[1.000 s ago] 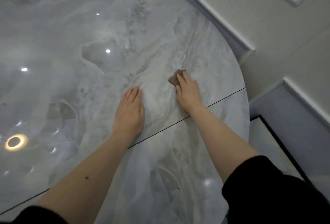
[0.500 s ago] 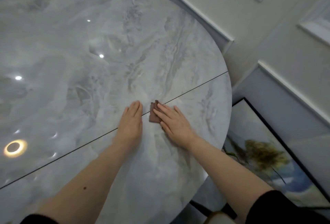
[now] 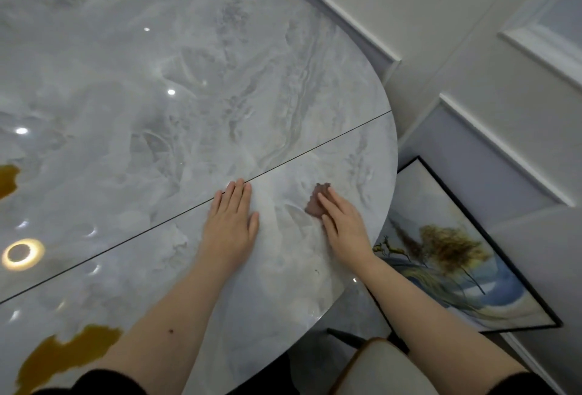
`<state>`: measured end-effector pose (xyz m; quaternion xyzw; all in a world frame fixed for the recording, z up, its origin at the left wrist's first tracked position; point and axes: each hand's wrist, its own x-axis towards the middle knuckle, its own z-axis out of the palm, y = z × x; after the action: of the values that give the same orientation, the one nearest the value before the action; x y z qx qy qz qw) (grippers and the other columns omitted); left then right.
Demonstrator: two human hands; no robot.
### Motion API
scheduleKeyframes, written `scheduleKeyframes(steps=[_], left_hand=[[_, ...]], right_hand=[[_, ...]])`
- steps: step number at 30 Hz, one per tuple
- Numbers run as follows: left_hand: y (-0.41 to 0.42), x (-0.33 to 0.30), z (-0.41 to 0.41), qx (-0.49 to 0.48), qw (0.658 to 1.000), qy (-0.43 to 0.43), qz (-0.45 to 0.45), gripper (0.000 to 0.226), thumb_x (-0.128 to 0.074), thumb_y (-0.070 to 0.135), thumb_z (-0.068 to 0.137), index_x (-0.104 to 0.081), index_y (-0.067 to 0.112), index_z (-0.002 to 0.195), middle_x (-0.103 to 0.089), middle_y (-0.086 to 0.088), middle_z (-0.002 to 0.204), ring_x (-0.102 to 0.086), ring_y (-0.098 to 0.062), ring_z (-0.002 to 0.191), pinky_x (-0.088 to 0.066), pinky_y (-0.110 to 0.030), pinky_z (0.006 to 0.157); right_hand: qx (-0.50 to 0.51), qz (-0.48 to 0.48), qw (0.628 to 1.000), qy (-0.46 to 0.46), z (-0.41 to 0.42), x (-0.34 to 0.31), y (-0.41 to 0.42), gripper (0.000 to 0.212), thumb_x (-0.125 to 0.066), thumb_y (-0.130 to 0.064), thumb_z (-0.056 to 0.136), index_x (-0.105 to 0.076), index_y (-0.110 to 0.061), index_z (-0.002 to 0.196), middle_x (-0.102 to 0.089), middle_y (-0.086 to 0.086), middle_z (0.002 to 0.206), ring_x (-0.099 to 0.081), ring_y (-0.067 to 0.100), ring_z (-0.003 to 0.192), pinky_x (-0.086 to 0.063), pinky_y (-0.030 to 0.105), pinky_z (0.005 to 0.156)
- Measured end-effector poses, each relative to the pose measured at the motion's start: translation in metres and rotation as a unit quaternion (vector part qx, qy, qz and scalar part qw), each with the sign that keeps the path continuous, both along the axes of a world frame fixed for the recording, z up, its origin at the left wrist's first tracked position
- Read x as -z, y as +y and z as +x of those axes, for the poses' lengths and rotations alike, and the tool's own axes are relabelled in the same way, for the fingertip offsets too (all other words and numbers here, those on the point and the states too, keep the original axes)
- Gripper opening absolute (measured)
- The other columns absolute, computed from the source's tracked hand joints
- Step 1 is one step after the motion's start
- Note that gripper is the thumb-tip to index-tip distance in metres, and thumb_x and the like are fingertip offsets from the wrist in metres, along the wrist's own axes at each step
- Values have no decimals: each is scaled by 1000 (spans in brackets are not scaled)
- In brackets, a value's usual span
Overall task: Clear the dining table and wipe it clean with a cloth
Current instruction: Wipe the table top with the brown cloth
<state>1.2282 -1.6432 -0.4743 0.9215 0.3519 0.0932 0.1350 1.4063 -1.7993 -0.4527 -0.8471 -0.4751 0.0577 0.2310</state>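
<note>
A round grey marble dining table point(image 3: 163, 117) fills most of the view, with a thin dark seam running across it. My right hand point(image 3: 345, 226) presses flat on a small brown cloth point(image 3: 316, 201) near the table's right edge; only the cloth's far part shows beyond my fingers. My left hand point(image 3: 231, 221) lies flat on the tabletop just left of it, fingers together, fingertips at the seam, holding nothing.
Amber-yellow patches show on the tabletop at the near left point(image 3: 63, 357) and at the left edge point(image 3: 8, 179). A framed painting point(image 3: 456, 262) leans against the panelled wall on the right. A light chair back point(image 3: 381, 366) stands below the table's near edge.
My right hand slid the cloth from beyond the seam back toward me and left, then out to the right near the table edge. My left hand stayed flat near the seam.
</note>
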Motion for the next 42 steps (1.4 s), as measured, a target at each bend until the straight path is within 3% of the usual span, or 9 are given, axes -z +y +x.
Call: scheduleKeyframes(steps=[4, 7, 11, 18, 22, 26, 30, 37, 42], left_hand=[[1, 0, 1, -8, 1000, 1, 7, 68, -17, 42, 88, -30, 9, 146, -28, -7, 154, -22, -21, 144, -5, -36, 118], [1, -1, 0, -7, 1000, 8, 1, 70, -14, 44, 87, -28, 11, 147, -26, -6, 154, -19, -20, 144, -5, -38, 119], [3, -5, -1, -4, 1000, 19, -11, 74, -12, 47, 83, -29, 12, 146, -28, -6, 154, -21, -20, 144, -4, -43, 118], [31, -27, -40, 18, 1000, 17, 2, 61, -24, 36, 75, -58, 11, 119, -58, -8, 122, -55, -27, 115, -36, -49, 100], [52, -28, -102, -49, 999, 13, 19, 52, -26, 32, 76, -63, 11, 106, -62, -8, 109, -60, -28, 103, -31, -38, 94], [64, -30, -167, -135, 990, -7, 33, 46, -30, 29, 81, -63, 7, 105, -64, -11, 105, -62, -30, 98, -35, -39, 90], [64, -30, -225, -215, 976, -5, 39, 48, -29, 29, 84, -62, 5, 110, -62, -14, 111, -60, -32, 103, -34, -41, 94], [41, -22, -269, -324, 945, 4, 33, 45, -30, 27, 88, -61, 4, 112, -61, -17, 117, -58, -35, 105, -44, -47, 91], [28, -19, -272, -324, 945, -7, 34, 45, -29, 26, 91, -59, 4, 115, -59, -18, 120, -56, -34, 109, -35, -40, 95]], right_hand=[[27, -58, 996, -57, -10, 10, 14, 54, -25, -32, 90, -47, -21, 139, -36, 3, 150, -36, 25, 135, -20, 38, 115], [26, -77, 994, -72, -21, 9, 20, 56, -22, -33, 89, -46, -24, 139, -35, 0, 151, -33, 24, 138, -9, 38, 116], [-1, -82, 995, -63, -39, 8, 27, 57, -19, -36, 90, -41, -27, 141, -31, -2, 153, -27, 23, 141, -8, 40, 117], [-16, -72, 996, -54, -83, 10, 56, 57, -23, -30, 88, -41, -22, 141, -35, 2, 151, -34, 26, 138, -15, 45, 115], [-43, -75, 992, -90, -111, 11, 76, 52, -33, -26, 87, -50, -17, 135, -45, 5, 145, -46, 28, 130, -16, 41, 108], [-91, -80, 987, -105, -144, 12, 103, 54, -28, -28, 88, -45, -18, 139, -38, 5, 149, -39, 25, 135, -11, 40, 111], [-179, -54, 975, -116, -192, 9, 133, 52, -35, -27, 83, -55, -17, 130, -51, 5, 139, -34, 19, 129, -18, 38, 106], [-367, 16, 930, -20, -246, 15, 156, 50, -36, -15, 82, -59, -10, 126, -53, 12, 136, -51, 30, 125, -19, 36, 108], [-417, 52, 901, 111, -237, 9, 160, 37, -41, -4, 86, -66, 5, 111, -56, 27, 127, -52, 33, 119, -28, 23, 109]])
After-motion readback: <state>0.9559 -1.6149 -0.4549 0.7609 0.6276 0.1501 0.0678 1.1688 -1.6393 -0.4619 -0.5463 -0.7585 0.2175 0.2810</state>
